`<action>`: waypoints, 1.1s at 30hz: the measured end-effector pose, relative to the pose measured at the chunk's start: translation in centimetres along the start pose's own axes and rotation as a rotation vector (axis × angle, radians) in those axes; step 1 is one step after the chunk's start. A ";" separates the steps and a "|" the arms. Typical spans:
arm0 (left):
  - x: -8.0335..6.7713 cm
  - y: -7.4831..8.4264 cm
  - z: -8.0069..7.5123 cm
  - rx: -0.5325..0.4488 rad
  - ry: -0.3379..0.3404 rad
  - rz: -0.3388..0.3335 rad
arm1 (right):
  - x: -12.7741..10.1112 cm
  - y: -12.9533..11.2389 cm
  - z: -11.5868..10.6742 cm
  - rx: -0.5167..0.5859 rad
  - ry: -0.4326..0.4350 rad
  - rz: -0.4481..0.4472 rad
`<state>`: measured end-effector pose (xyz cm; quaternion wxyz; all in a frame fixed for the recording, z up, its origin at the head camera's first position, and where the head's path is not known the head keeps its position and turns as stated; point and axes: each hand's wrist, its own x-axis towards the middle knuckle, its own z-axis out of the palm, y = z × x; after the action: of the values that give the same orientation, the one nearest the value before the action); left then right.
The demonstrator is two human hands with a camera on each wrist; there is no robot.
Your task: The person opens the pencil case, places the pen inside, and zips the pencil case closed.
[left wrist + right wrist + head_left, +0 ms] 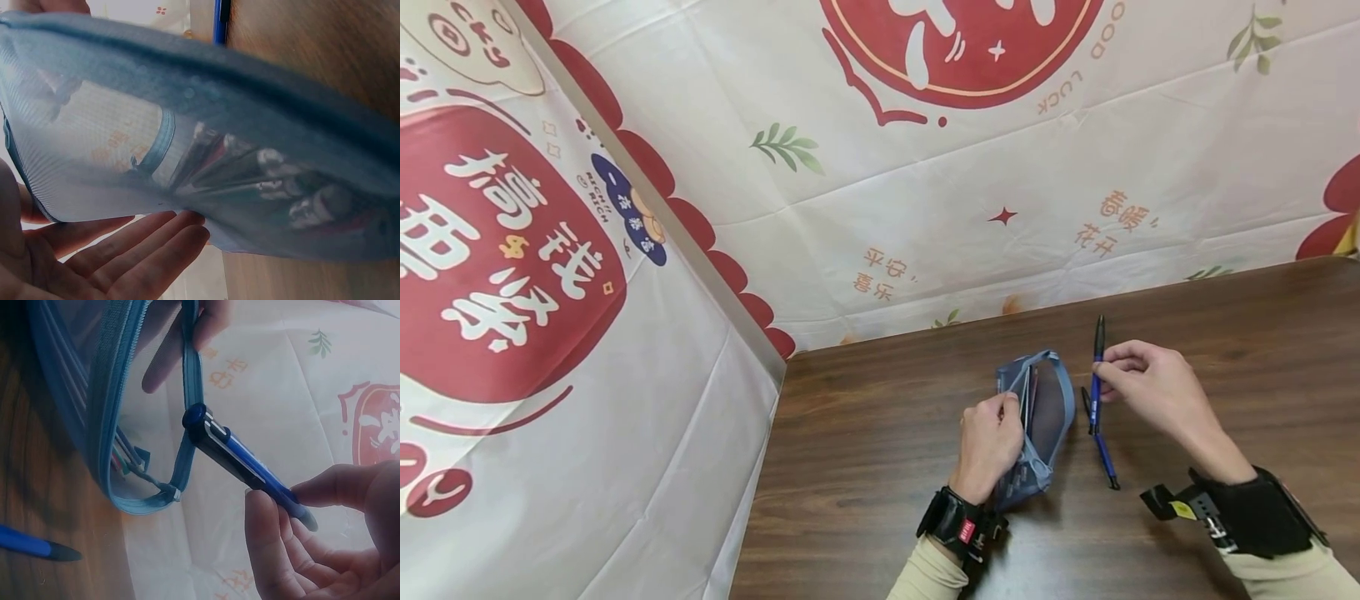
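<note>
A blue mesh pencil pouch (pixel 1063 392), its zip open, stands tilted over the table. My left hand (pixel 991 442) grips its near side by the rim, thumb on top. Through the mesh in the left wrist view, several slim pens or pencils (pixel 269 181) show inside. My right hand (pixel 1153 387) pinches a blue pen (pixel 1096 400) with a dark end between thumb and fingertips, just right of the pouch mouth. Below it, a second blue pen (pixel 1107 467) lies on the table, partly hidden behind the held one; its dark tip also shows in the right wrist view.
The brown wood-grain table (pixel 850 442) runs up to a white printed cloth (pixel 880 200) at the back. On the left stands a cloth-covered panel (pixel 647 442). Black straps with cameras sit on both wrists (pixel 958 525).
</note>
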<state>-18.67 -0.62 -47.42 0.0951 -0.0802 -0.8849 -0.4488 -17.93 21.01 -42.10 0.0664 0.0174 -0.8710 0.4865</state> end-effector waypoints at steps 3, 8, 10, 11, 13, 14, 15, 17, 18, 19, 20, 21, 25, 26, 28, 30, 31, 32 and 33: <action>0.1 0.1 0.1 0.010 0.002 -0.004 | 0.0 -0.1 0.0 0.002 0.005 -0.004; 0.0 0.1 0.0 0.003 -0.007 -0.010 | 0.1 -0.4 0.1 0.001 0.010 -0.022; 0.0 0.2 0.0 0.000 -0.010 -0.009 | 0.1 -0.5 0.2 0.009 0.008 -0.024; 0.0 0.2 0.0 0.004 -0.009 -0.008 | 0.1 -0.5 0.3 0.013 0.007 -0.024; 0.0 0.1 0.0 0.009 -0.008 -0.010 | 0.1 -0.6 0.4 0.019 0.003 -0.024; 0.0 0.2 0.0 0.014 -0.004 -0.010 | 0.1 -0.7 0.4 0.022 0.002 -0.023; 0.0 0.2 0.0 0.018 -0.001 -0.010 | 0.1 -0.7 0.5 0.024 0.001 -0.022; 0.0 0.2 0.0 0.027 0.007 -0.012 | 0.2 -0.8 0.6 0.029 0.001 -0.021; 0.0 0.1 0.0 0.029 0.010 -0.013 | 0.2 -0.9 0.6 0.032 0.002 -0.019; 0.0 0.1 0.0 0.031 0.014 -0.013 | 0.2 -1.0 0.6 0.036 0.002 -0.018; 0.0 0.2 0.0 0.033 0.016 -0.012 | 0.2 -1.0 0.7 0.040 0.003 -0.017; 0.0 0.2 0.0 0.034 0.019 -0.011 | 0.2 -1.0 0.7 0.043 0.004 -0.015; 0.0 0.2 0.1 0.034 0.022 -0.008 | 0.2 -1.1 0.8 0.049 0.010 -0.012; 0.0 0.2 0.1 0.033 0.021 -0.008 | 0.2 -1.1 0.8 0.049 0.011 -0.010; 0.0 0.1 0.1 0.028 0.015 -0.010 | 0.2 -1.1 0.8 0.048 0.012 -0.010; 0.0 0.2 0.0 0.023 0.009 -0.012 | 0.2 -1.1 0.9 0.048 0.014 -0.009; 0.0 0.2 0.0 0.023 0.007 -0.012 | 0.2 -1.1 0.9 0.049 0.014 -0.008; 0.0 0.2 0.0 0.022 0.006 -0.011 | 0.2 -1.1 1.0 0.051 0.014 -0.007; 0.0 0.2 0.0 0.022 0.005 -0.010 | 0.2 -1.1 1.0 0.055 0.015 -0.007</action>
<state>-18.59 -0.49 -47.29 0.0961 -0.0735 -0.8899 -0.4399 -18.10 19.59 -41.65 0.0743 0.0186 -0.8567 0.5100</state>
